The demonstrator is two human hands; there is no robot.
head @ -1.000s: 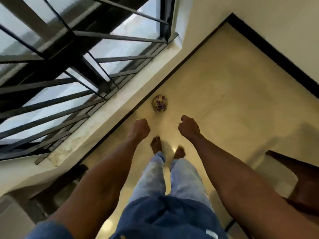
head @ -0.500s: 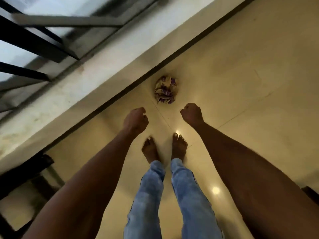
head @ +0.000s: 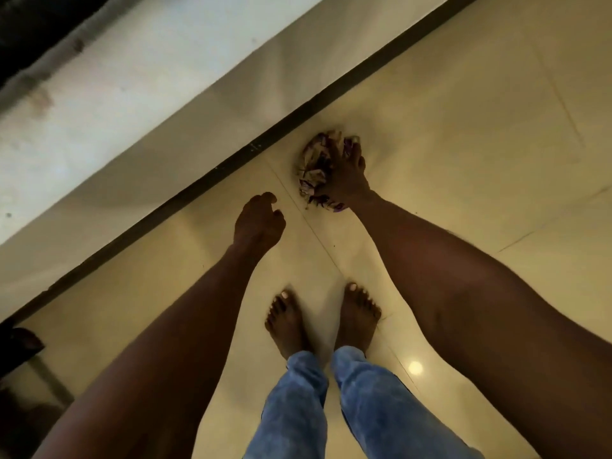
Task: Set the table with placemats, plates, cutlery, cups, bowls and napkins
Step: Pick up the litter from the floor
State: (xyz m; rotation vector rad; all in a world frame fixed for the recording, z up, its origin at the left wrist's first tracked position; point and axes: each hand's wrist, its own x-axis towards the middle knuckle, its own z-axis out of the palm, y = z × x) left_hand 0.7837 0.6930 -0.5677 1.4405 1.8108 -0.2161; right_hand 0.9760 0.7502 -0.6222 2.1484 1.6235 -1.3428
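A dark furniture edge (head: 20, 342) sits at the far left, well apart from both hands, with the pale wall (head: 139, 104) rising above it and a black skirting strip (head: 205, 180) running diagonally up to the right along the floor (head: 480, 134).

The left hand (head: 258, 223) hangs over the floor to the left of the right hand's grip, near it but apart from it. Its fingers are loosely curled and hold nothing; it touches no object.

Two bare feet (head: 288, 323) stand side by side on the tiles, nearer the person than both hands, below blue jeans legs (head: 364, 409).

The right hand (head: 344, 175) reaches down to a crumpled cloth (head: 314, 160), patterned in cream and purple, which may be a napkin. The fingers curl over and around the bundle, so the grip is closed on the cloth. Most of the cloth bulges out to the left of the grip, toward the skirting strip just beside it; a purple scrap shows under the wrist side of the hand. Whether the bundle is touching the floor or just off it cannot be told.

To the right of the grip lies bare tile with thin joint lines, and a small bright light reflection (head: 415, 367) shines near the right forearm.
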